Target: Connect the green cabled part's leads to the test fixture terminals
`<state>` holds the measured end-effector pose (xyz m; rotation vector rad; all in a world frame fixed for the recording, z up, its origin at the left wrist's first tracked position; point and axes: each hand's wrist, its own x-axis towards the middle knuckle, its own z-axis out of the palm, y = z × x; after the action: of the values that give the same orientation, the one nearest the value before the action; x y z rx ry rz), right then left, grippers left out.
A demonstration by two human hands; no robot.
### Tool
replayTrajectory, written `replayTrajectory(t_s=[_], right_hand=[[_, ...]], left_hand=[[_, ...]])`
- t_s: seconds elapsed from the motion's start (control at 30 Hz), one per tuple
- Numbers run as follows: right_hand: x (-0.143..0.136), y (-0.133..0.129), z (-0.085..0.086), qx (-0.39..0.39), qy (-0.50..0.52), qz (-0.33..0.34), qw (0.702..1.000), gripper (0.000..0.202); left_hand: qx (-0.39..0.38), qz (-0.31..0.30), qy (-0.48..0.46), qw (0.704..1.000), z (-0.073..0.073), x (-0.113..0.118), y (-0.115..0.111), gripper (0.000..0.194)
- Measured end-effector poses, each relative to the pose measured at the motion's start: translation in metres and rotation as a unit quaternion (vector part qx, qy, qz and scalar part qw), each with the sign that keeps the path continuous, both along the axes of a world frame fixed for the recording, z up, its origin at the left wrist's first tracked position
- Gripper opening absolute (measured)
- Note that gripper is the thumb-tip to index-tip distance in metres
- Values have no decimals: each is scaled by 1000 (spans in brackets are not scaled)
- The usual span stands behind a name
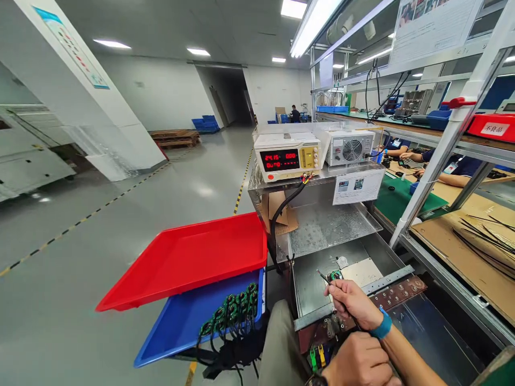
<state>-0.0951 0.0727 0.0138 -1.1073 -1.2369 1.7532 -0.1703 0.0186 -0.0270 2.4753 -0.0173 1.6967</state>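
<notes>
Right hand [352,305] fingers pinched thin metal probe [323,276] onto small green part [335,276] in steel tray [309,289] for contact; left hand [358,362] curled low, fingers' state unclear.

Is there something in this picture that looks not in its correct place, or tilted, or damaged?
The red tray rests tilted across the blue tray, its far end higher, overhanging the floor. Torn cardboard sits wedged under the power supply shelf. Nothing looks spilled.

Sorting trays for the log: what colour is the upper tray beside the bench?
Red upper tray, stacked over a blue one; head view.
</notes>
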Motion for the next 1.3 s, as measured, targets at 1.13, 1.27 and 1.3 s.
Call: replayTrajectory(t_s=[1.13,1.27,1.3], right_hand=[[-1,-114,-26,174,-216,5,961,32],[1,-111,-27,159,-191,13,969,35],[1,-110,-28,158,-185,17,970,36]], left_hand=[[-861,-116,-13,496,4,-145,-39,49],[-874,-154,-74,456,0,-146,-43,41],[-879,-162,-79,443,-2,-145,-44,41]])
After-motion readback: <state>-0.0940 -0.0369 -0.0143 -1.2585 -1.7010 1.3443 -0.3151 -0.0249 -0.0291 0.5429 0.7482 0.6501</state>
